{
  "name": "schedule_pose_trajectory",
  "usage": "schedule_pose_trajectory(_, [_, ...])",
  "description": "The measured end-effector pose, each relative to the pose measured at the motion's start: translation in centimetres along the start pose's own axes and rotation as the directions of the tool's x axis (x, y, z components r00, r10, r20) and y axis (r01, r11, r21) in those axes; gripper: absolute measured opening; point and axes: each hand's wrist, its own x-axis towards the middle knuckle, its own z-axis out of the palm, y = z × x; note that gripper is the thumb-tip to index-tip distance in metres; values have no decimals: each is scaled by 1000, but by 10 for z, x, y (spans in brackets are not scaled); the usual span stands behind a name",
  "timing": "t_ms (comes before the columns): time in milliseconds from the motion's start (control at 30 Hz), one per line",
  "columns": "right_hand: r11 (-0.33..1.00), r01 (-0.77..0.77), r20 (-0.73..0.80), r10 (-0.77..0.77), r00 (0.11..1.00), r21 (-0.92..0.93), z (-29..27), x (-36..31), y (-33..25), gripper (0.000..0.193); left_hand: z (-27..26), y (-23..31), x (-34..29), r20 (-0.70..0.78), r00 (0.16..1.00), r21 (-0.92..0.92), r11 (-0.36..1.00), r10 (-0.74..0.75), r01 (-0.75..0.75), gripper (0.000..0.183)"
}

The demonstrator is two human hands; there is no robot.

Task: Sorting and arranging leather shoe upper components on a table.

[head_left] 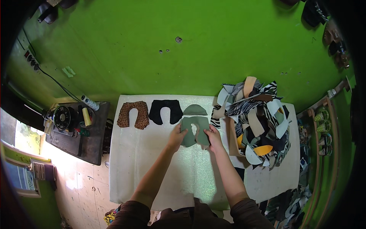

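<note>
Dark sleeves, green piece between left fingers, right fingers

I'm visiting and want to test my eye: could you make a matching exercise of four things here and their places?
1. Leopard-print piece
2. Black piece
3. Larger green piece
4. Scrap heap

A. Between left hand and right hand
B. Toward the white table's right end
C. Leftmost on that table
D. Just right of the leopard-print piece

Pairs: 1-C, 2-D, 3-A, 4-B
</note>
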Motion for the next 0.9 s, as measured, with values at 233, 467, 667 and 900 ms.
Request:
schedule_pose_trajectory(233, [722,218,-114,-381,918,-657,-20,17,23,27,7,-22,-1,-156,935,640,754,320,-151,43])
schedule_pose_trajectory(467, [661,145,-109,-328,938,-737,-16,2,17,24,15,-20,-30,58,846,956,214,530,-200,41])
schedule_pose_trajectory(667, [347,105,-97,-517,851,-932,-3,-21,10,19,17,-28,-41,148,826,970,82,544,-228,35])
schedule_pose_trajectory(900, [244,-3,-135,-525,841,-970,1,-15,19,27,11,-23,-21,-66,868,960,269,492,-79,36])
